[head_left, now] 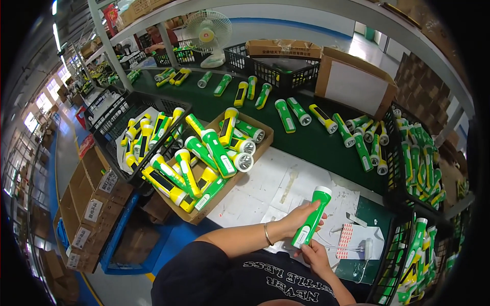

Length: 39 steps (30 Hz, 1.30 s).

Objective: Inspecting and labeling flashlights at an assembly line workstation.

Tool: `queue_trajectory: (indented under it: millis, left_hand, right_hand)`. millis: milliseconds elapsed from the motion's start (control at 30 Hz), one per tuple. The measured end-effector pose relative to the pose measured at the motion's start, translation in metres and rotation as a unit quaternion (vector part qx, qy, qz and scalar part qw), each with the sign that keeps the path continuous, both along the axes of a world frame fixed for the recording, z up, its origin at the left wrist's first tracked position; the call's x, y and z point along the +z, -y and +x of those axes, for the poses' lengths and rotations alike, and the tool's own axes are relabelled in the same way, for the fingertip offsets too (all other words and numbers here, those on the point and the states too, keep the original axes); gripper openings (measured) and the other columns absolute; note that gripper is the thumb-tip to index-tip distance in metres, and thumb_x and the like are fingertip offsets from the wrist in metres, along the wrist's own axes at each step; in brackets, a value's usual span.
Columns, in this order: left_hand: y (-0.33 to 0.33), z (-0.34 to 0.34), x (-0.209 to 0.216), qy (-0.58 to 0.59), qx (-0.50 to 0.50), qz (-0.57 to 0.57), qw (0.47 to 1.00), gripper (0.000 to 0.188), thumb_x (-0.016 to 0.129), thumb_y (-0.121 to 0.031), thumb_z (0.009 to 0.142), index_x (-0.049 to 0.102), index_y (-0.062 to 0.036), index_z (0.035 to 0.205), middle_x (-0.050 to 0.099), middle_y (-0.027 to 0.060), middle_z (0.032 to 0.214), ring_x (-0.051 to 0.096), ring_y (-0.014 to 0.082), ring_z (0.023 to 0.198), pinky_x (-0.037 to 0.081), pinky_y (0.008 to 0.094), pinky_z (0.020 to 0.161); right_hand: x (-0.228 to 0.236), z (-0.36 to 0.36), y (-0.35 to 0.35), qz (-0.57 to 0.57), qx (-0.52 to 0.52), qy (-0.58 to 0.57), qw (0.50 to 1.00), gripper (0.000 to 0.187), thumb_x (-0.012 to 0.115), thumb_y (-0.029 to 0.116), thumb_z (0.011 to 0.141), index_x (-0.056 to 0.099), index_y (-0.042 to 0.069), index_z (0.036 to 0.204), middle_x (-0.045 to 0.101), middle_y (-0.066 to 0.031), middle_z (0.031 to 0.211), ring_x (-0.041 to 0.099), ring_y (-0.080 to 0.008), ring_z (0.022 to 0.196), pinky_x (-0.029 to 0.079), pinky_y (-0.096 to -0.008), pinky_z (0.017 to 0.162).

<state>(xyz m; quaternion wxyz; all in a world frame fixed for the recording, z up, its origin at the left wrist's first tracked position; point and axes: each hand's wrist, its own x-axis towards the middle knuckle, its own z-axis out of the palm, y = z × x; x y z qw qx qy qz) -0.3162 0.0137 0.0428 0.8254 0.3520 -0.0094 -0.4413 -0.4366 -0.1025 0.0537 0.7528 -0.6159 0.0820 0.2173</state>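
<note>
A green flashlight (310,222) with a white head is tilted over the white-covered worktop (265,178), its head pointing away from me. My left hand (301,215) wraps round its upper body from the left. At its lower end my right hand (315,256) grips the tail, fingers closed. To the left, a cardboard tray (191,218) holds a heap of green and yellow flashlights (218,153). Beside my right hand lie a red-and-white sticker sheet (346,237) and a white plug-like piece with a cable (366,248).
Several flashlights (286,115) lie on the dark green bench (316,145) beyond. Black crates (395,176) full of flashlights stand at the right; another black crate (109,109) stands left. A fan (206,35), a cardboard box (352,86) and a person (163,41) are at the back.
</note>
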Motion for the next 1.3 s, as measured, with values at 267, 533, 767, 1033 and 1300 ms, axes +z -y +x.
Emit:
queue_trajectory:
  millis: [267, 533, 767, 1033, 1300]
  left_hand:
    - [-0.011, 0.001, 0.009, -0.003, -0.028, 0.082, 0.996, 0.045, 0.044, -0.046, 0.091, 0.052, -0.0027, 0.099, 0.056, 0.0087, 0.074, 0.054, 0.0148, 0.058, 0.048, 0.0268, 0.052]
    - [-0.007, 0.002, -0.001, -0.046, -0.020, 0.051, 0.997, 0.036, 0.045, -0.041, 0.091, 0.047, -0.0071, 0.104, 0.055, 0.0089, 0.084, 0.054, 0.0157, 0.062, 0.049, 0.0298, 0.051]
    - [-0.002, 0.004, 0.015, -0.004, 0.003, 0.084, 0.996, 0.026, 0.042, -0.030, 0.094, 0.042, -0.0075, 0.108, 0.055, 0.0094, 0.088, 0.054, 0.0151, 0.065, 0.049, 0.0290, 0.053]
    - [-0.009, -0.002, 0.014, 0.239, 0.022, 0.102, 0.965, 0.039, 0.028, -0.040, 0.098, 0.043, -0.0057, 0.109, 0.056, 0.0083, 0.091, 0.055, 0.0116, 0.072, 0.048, 0.0260, 0.066]
    - [-0.022, 0.027, 0.027, 0.281, 0.071, 0.096, 0.952, 0.047, 0.024, -0.048, 0.096, 0.041, -0.0061, 0.105, 0.056, 0.0120, 0.092, 0.057, 0.0141, 0.070, 0.049, 0.0276, 0.062]
  right_hand:
    - [-0.004, 0.006, -0.013, -0.059, -0.008, 0.082, 0.995, 0.024, 0.058, 0.022, 0.089, 0.058, 0.000, 0.098, 0.058, -0.0005, 0.076, 0.052, -0.0058, 0.070, 0.043, -0.0214, 0.063]
    - [-0.003, -0.003, -0.004, -0.064, -0.047, 0.068, 0.995, 0.027, 0.057, 0.023, 0.089, 0.057, -0.002, 0.098, 0.059, -0.0035, 0.079, 0.054, -0.0072, 0.072, 0.044, -0.0219, 0.065]
    - [0.024, 0.019, 0.021, -0.431, -0.081, 0.323, 0.839, 0.018, 0.048, 0.019, 0.088, 0.053, 0.003, 0.082, 0.053, -0.0136, 0.072, 0.054, -0.0348, 0.066, 0.043, -0.0398, 0.056]
    - [0.036, 0.043, 0.011, -0.606, -0.026, 0.527, 0.596, 0.014, 0.063, 0.015, 0.076, 0.051, 0.009, 0.072, 0.045, -0.0040, 0.064, 0.051, -0.0193, 0.048, 0.038, -0.0321, 0.041]
    - [0.031, 0.005, -0.010, -0.415, 0.124, 0.606, 0.667, 0.031, 0.071, 0.025, 0.069, 0.044, 0.014, 0.058, 0.040, -0.0014, 0.058, 0.042, -0.0165, 0.042, 0.033, -0.0287, 0.039]
